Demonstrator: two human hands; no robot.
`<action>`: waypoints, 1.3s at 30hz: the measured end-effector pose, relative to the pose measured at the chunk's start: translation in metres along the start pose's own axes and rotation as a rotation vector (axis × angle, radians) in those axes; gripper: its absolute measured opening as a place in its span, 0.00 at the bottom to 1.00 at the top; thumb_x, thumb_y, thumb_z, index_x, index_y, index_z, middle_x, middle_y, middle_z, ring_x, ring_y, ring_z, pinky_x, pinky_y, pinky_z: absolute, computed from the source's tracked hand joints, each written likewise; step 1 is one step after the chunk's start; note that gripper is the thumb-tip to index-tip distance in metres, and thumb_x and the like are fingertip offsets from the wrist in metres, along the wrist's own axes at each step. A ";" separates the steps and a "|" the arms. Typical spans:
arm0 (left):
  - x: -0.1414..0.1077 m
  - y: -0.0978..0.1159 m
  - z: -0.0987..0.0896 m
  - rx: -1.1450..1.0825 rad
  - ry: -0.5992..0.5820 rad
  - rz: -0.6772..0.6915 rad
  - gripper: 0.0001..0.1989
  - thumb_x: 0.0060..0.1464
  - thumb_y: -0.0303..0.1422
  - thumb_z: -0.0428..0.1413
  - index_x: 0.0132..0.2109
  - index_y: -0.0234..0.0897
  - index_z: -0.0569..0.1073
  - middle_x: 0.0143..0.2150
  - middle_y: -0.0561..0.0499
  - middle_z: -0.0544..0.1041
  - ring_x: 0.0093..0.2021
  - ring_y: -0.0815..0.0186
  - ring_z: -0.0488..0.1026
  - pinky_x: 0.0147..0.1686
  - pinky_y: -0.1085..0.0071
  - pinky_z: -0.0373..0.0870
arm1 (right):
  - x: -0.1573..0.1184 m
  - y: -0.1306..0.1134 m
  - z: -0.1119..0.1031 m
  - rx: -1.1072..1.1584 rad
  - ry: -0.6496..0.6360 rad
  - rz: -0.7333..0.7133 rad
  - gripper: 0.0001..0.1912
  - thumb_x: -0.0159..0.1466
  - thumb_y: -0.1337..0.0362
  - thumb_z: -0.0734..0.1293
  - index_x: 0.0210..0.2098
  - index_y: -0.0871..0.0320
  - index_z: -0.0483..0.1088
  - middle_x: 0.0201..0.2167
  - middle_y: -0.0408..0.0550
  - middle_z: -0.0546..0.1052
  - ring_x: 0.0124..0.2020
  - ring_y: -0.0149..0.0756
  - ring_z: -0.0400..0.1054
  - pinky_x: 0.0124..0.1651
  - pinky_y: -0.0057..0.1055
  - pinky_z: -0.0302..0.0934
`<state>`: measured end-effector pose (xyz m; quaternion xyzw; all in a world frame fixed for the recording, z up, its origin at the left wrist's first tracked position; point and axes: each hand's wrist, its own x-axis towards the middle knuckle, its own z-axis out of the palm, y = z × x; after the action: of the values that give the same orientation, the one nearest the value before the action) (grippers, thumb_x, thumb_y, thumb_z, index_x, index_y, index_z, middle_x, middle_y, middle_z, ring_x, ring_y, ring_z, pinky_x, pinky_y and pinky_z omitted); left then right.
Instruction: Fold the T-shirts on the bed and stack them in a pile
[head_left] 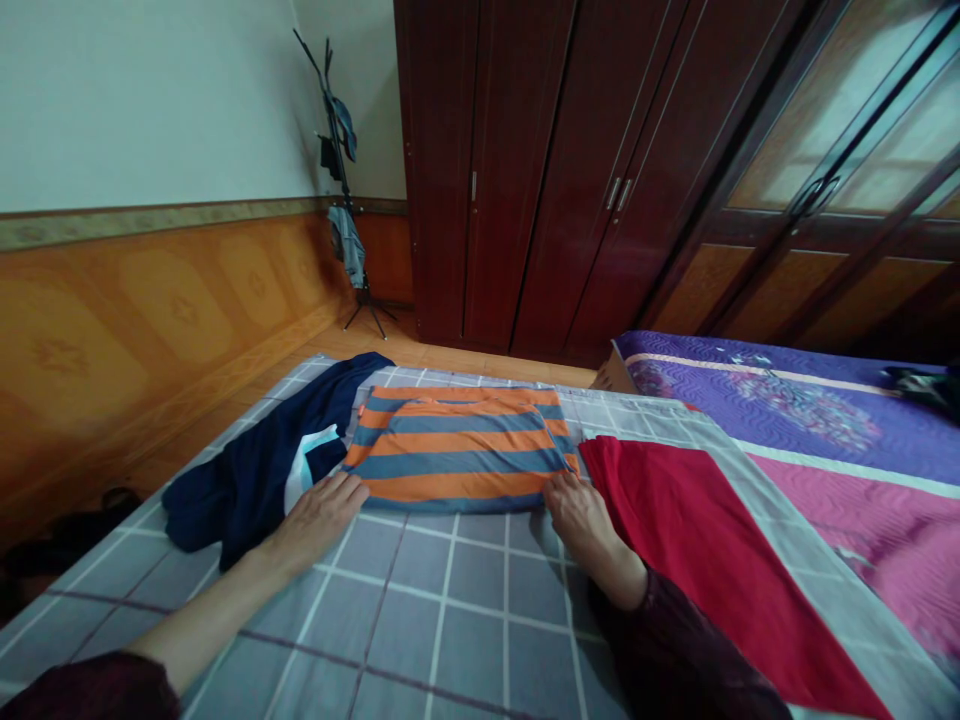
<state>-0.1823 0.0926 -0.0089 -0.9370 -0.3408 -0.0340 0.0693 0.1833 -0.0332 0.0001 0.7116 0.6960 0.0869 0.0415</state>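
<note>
We spread our left hand [316,520] and right hand [581,518] open and flat on both near corners of the folded orange-and-grey striped shirt [457,450].

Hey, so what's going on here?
A person's left hand lies against the near edge of a folded orange and blue-grey striped garment, and their right hand rests on its near right corner. The garment lies on a grey checked bedsheet, with a crumpled navy garment to its left and a red cloth to its right.
</note>
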 end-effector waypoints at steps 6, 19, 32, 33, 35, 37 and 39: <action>-0.015 -0.006 -0.037 -0.116 0.108 0.078 0.14 0.54 0.16 0.44 0.32 0.37 0.68 0.32 0.50 0.71 0.36 0.62 0.69 0.39 0.66 0.66 | -0.031 0.010 -0.038 0.017 0.042 -0.031 0.15 0.60 0.79 0.55 0.29 0.58 0.69 0.29 0.51 0.75 0.31 0.38 0.69 0.29 0.31 0.55; -0.047 0.053 -0.059 -0.377 -0.007 0.280 0.26 0.50 0.15 0.42 0.52 0.40 0.68 0.51 0.49 0.72 0.53 0.64 0.67 0.55 0.66 0.63 | -0.092 -0.074 -0.041 0.260 0.253 -0.226 0.16 0.59 0.71 0.60 0.46 0.58 0.68 0.48 0.55 0.74 0.47 0.45 0.69 0.44 0.38 0.66; 0.017 0.083 0.009 -0.370 -0.097 0.279 0.34 0.56 0.45 0.53 0.67 0.47 0.51 0.70 0.49 0.45 0.69 0.49 0.37 0.64 0.46 0.41 | -0.045 -0.083 0.008 0.290 0.170 -0.143 0.26 0.62 0.58 0.65 0.57 0.60 0.64 0.61 0.57 0.63 0.62 0.51 0.54 0.59 0.49 0.57; 0.017 0.083 0.007 -0.383 -0.116 0.281 0.34 0.56 0.47 0.53 0.67 0.49 0.50 0.71 0.50 0.42 0.69 0.48 0.36 0.64 0.44 0.40 | -0.046 -0.081 0.009 0.288 0.175 -0.126 0.25 0.62 0.57 0.65 0.57 0.59 0.65 0.61 0.57 0.62 0.62 0.52 0.53 0.59 0.49 0.57; 0.017 0.082 0.003 -0.409 -0.141 0.287 0.34 0.56 0.48 0.52 0.67 0.53 0.49 0.71 0.52 0.39 0.69 0.46 0.34 0.63 0.42 0.39 | -0.043 -0.077 0.012 0.262 0.199 -0.062 0.26 0.62 0.56 0.64 0.57 0.59 0.64 0.62 0.59 0.61 0.63 0.54 0.52 0.58 0.51 0.56; 0.018 0.082 0.001 -0.426 -0.154 0.289 0.34 0.56 0.49 0.52 0.67 0.54 0.49 0.71 0.53 0.38 0.69 0.45 0.33 0.63 0.41 0.37 | -0.040 -0.075 0.016 0.238 0.213 -0.038 0.27 0.63 0.54 0.63 0.59 0.57 0.62 0.63 0.59 0.58 0.64 0.57 0.49 0.58 0.53 0.55; 0.019 0.082 -0.001 -0.426 -0.169 0.276 0.35 0.56 0.50 0.52 0.67 0.54 0.48 0.71 0.52 0.38 0.69 0.45 0.33 0.63 0.41 0.37 | -0.037 -0.074 0.021 0.231 0.205 -0.054 0.29 0.63 0.52 0.63 0.61 0.53 0.60 0.65 0.58 0.55 0.65 0.59 0.45 0.58 0.54 0.54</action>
<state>-0.1151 0.0422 -0.0148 -0.9675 -0.1995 -0.0167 -0.1544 0.1138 -0.0667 -0.0363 0.6800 0.7209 0.0773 -0.1093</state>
